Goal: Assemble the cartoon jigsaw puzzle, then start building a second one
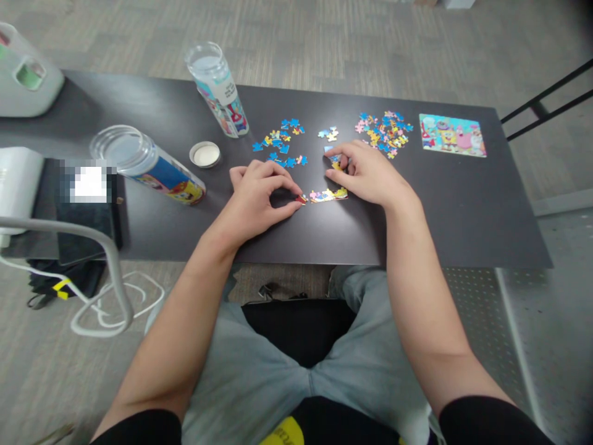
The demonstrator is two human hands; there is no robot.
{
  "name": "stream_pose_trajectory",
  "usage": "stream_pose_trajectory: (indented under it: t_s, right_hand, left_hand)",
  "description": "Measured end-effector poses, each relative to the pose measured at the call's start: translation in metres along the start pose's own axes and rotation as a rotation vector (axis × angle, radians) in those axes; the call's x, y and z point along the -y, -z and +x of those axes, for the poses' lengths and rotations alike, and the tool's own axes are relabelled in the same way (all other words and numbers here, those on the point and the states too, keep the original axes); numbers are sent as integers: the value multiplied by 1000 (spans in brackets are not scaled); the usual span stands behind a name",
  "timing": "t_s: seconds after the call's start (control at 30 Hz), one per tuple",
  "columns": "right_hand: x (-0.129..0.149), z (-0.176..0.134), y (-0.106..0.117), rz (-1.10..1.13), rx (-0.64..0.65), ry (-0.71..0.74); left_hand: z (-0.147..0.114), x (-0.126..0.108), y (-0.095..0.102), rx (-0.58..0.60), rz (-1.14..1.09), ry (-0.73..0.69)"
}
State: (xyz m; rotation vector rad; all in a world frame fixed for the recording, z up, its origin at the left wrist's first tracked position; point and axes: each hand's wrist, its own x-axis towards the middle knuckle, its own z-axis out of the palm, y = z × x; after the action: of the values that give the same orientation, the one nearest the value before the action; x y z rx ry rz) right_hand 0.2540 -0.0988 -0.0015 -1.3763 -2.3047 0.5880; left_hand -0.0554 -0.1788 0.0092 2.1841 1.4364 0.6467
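My left hand [259, 196] pinches a small red puzzle piece [301, 199] between thumb and index finger, just left of a joined strip of puzzle pieces [328, 195]. My right hand [364, 170] is over the strip's right end, thumb and index finger apart, other fingers curled. Under its fingertips show puzzle pieces with blue and yellow [334, 158], partly hidden by the hand. Loose blue and yellow pieces [279, 142] lie beyond my left hand. A small cluster [328, 133] sits farther back, and a larger mixed pile [386, 130] lies beyond my right hand.
A colourful picture card [453, 135] lies at the right. Two clear canisters with printed wraps, one nearer [157, 170] and one farther [222, 93], stand left, with a round lid [205, 154] between them. A black tablet-like object [86, 228] and a white cable [111, 259] are far left.
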Motion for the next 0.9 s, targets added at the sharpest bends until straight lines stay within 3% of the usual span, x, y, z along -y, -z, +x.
stream_pose_trajectory:
  t_s: [0.9]
  right_hand:
    - [15,-9,-2,-17,-23,-20]
  left_hand:
    - [3,-15,-14,2,17,39]
